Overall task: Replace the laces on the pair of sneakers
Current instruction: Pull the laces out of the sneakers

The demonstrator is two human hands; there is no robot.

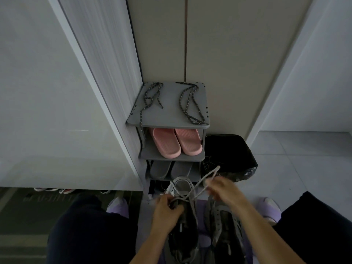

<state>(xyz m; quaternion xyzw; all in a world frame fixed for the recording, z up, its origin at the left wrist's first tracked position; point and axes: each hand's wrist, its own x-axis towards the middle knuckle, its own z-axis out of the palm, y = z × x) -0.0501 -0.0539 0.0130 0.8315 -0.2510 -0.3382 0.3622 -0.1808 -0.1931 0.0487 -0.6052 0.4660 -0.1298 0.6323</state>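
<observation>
Sneakers (pixel 224 231) lie below the hands: left hand (pixel 167 210) grips one, right hand (pixel 221 189) pinches its pale lace (pixel 209 175), seemingly mid-removal. Dark new laces (pixel 198 121) beyond lie untouched.

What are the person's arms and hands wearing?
Nothing that shows: both forearms are bare, with no sleeves in view. The left hand and right hand have no gloves, watch or rings visible, though the right is motion-blurred.
</observation>
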